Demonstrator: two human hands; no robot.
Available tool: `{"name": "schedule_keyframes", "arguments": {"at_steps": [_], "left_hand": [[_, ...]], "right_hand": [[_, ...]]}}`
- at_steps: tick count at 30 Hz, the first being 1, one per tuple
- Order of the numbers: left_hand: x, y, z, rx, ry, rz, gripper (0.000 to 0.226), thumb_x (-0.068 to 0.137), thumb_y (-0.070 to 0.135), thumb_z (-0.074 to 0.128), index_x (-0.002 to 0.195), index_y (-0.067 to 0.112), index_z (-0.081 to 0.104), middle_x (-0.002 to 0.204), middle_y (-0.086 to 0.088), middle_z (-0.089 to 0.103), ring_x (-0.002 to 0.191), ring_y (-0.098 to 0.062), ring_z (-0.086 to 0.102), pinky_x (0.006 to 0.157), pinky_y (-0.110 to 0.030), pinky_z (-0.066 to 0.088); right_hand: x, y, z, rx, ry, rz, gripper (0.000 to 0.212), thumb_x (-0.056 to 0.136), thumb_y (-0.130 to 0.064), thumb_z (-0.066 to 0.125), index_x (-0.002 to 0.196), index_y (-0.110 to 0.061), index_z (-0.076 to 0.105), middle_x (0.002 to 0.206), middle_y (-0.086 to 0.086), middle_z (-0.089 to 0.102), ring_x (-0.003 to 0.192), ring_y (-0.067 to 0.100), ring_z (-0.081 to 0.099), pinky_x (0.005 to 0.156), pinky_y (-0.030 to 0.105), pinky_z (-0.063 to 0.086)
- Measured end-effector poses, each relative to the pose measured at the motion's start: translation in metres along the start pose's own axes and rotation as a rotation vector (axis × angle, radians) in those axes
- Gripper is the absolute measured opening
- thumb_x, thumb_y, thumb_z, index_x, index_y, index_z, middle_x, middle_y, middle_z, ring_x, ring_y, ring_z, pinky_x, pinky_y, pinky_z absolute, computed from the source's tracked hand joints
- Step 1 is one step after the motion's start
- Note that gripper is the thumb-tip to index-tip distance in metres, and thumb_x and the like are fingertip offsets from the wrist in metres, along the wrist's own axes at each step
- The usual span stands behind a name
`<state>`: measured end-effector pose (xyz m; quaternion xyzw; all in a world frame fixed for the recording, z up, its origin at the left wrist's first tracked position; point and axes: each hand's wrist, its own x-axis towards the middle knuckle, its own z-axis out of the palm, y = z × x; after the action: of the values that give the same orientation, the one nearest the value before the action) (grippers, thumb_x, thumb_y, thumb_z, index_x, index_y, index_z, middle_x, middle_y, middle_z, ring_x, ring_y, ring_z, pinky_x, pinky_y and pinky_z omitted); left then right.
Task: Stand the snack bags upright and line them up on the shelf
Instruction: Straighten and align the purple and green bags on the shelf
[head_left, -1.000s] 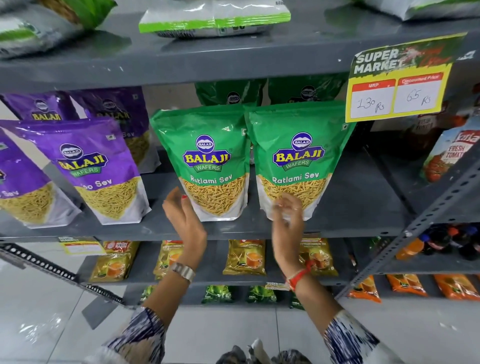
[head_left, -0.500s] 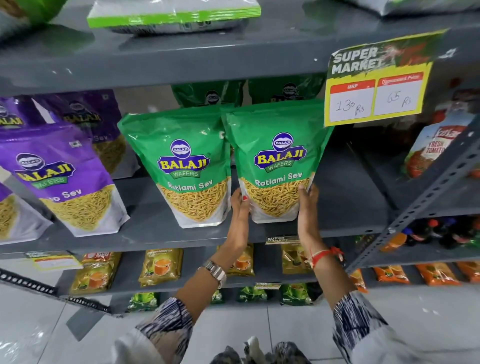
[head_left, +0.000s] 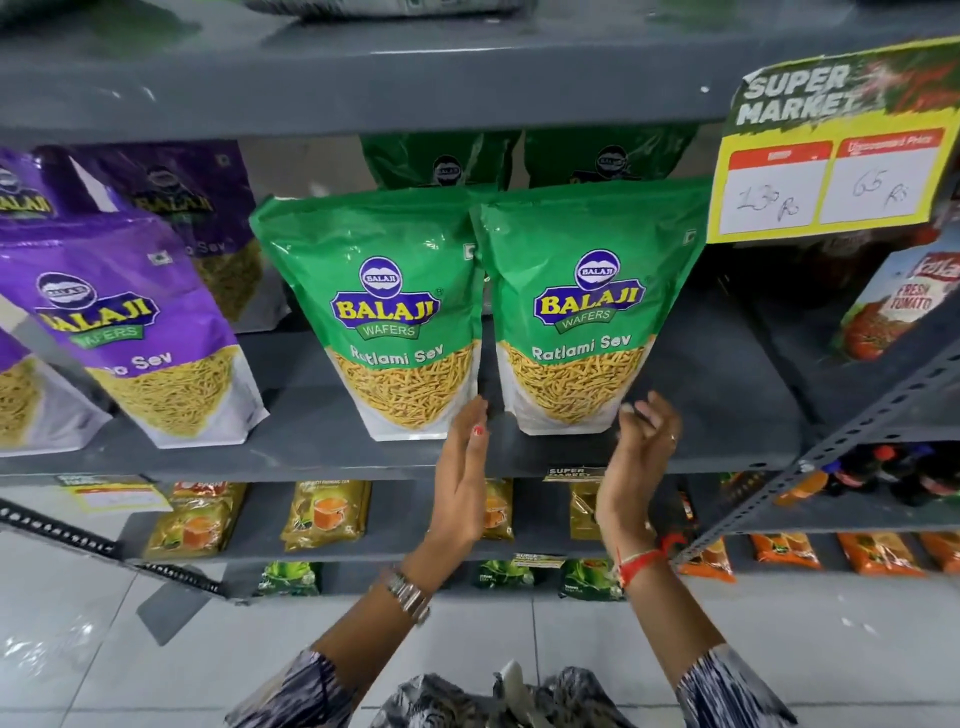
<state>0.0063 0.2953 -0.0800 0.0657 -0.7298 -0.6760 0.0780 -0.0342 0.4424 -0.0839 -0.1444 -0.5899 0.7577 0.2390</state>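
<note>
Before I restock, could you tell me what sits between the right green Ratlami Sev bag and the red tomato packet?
Nothing: bare grey shelf separates bag and packet, head view.

Two green snack bags stand up side by side on the grey shelf (head_left: 701, 395). The right green bag (head_left: 587, 312) is the one to look from. The left green bag (head_left: 384, 317) stands just beside it, and their top corners touch. Two more green bags (head_left: 441, 161) stand behind it. Purple bags (head_left: 130, 327) lean further off past the left green bag. A yellow price sign (head_left: 831, 171) hangs up beside the right green bag's top corner. The left hand (head_left: 462, 467) is flat and open, with its fingertips at the gap between the two bags' bottoms. The right hand (head_left: 636, 457) is loosely curled at the right green bag's bottom corner, holding nothing.
</note>
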Motion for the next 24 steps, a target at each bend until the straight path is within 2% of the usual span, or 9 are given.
{"name": "schedule_keyframes", "arguments": {"at_steps": [2,4,8,11,13,17,20,22,24], "left_hand": [[-0.011,-0.008,-0.023,0.012,0.13,0.073,0.035,0.089,0.047,0.034,0.115,0.034,0.054,0.116,0.005,0.062,0.111,-0.009,0.057,0.096,-0.03,0.047],[-0.016,-0.016,-0.052,0.001,0.27,0.114,0.029,0.089,0.041,0.035,0.104,0.032,0.058,0.098,0.005,0.065,0.093,-0.009,0.06,0.08,-0.027,0.047],[-0.004,-0.024,-0.125,-0.055,0.553,0.148,0.023,0.087,0.027,0.038,0.09,0.038,0.057,0.081,0.009,0.059,0.075,-0.006,0.054,0.07,-0.026,0.042],[0.007,-0.019,-0.188,-0.05,0.656,0.198,0.018,0.088,0.024,0.038,0.095,0.032,0.052,0.088,0.016,0.056,0.086,-0.009,0.051,0.08,-0.027,0.04],[0.013,-0.015,-0.23,-0.028,0.708,0.227,0.018,0.088,0.019,0.036,0.099,0.024,0.049,0.096,0.017,0.054,0.091,-0.005,0.049,0.086,-0.028,0.039],[0.03,-0.016,-0.29,-0.065,0.707,0.147,0.035,0.091,0.018,0.034,0.123,0.005,0.041,0.125,-0.015,0.047,0.11,-0.018,0.045,0.094,-0.024,0.034],[0.039,-0.016,-0.31,-0.046,0.629,0.177,0.048,0.09,0.022,0.034,0.135,0.005,0.033,0.136,-0.004,0.039,0.123,-0.012,0.038,0.1,-0.019,0.03],[0.045,-0.014,-0.315,-0.053,0.584,0.187,0.046,0.094,0.019,0.034,0.138,0.008,0.029,0.139,0.001,0.035,0.129,-0.011,0.034,0.102,-0.016,0.028],[0.053,-0.01,-0.319,-0.053,0.542,0.158,0.046,0.098,0.018,0.03,0.143,0.011,0.022,0.149,-0.001,0.028,0.135,-0.011,0.028,0.104,-0.016,0.025]], "right_hand": [[-0.026,0.009,0.004,-0.031,-0.072,-0.014,0.028,0.081,-0.03,0.055,0.107,-0.019,0.051,0.109,0.011,0.055,0.093,0.01,0.054,0.076,0.014,0.044],[-0.056,0.015,0.016,-0.089,-0.161,-0.001,0.018,0.083,-0.025,0.054,0.101,-0.021,0.053,0.098,0.006,0.055,0.084,0.004,0.053,0.073,0.016,0.042],[-0.111,0.027,0.062,-0.136,-0.378,0.01,0.033,0.083,-0.035,0.055,0.109,-0.014,0.054,0.097,0.008,0.055,0.083,0.003,0.054,0.074,0.012,0.043],[-0.146,0.032,0.107,-0.176,-0.482,0.046,0.032,0.079,-0.042,0.054,0.105,-0.024,0.054,0.099,0.007,0.055,0.089,0.012,0.055,0.077,0.018,0.045],[-0.167,0.035,0.139,-0.187,-0.535,0.067,0.03,0.078,-0.041,0.056,0.104,-0.027,0.053,0.102,0.006,0.056,0.089,0.008,0.055,0.076,0.016,0.045],[-0.191,0.042,0.198,-0.21,-0.664,0.13,0.042,0.083,-0.029,0.059,0.123,-0.02,0.047,0.122,0.005,0.052,0.097,-0.009,0.05,0.081,0.007,0.04],[-0.197,0.043,0.234,-0.169,-0.594,0.158,0.046,0.089,-0.017,0.058,0.132,-0.014,0.042,0.133,0.007,0.046,0.122,0.015,0.045,0.086,0.003,0.038],[-0.196,0.042,0.254,-0.126,-0.518,0.161,0.048,0.09,-0.014,0.056,0.135,-0.009,0.04,0.135,0.007,0.043,0.127,0.018,0.041,0.086,0.0,0.036],[-0.192,0.044,0.269,-0.139,-0.494,0.179,0.051,0.092,-0.019,0.053,0.139,-0.011,0.035,0.14,0.006,0.038,0.131,0.016,0.036,0.098,0.011,0.034]]}}
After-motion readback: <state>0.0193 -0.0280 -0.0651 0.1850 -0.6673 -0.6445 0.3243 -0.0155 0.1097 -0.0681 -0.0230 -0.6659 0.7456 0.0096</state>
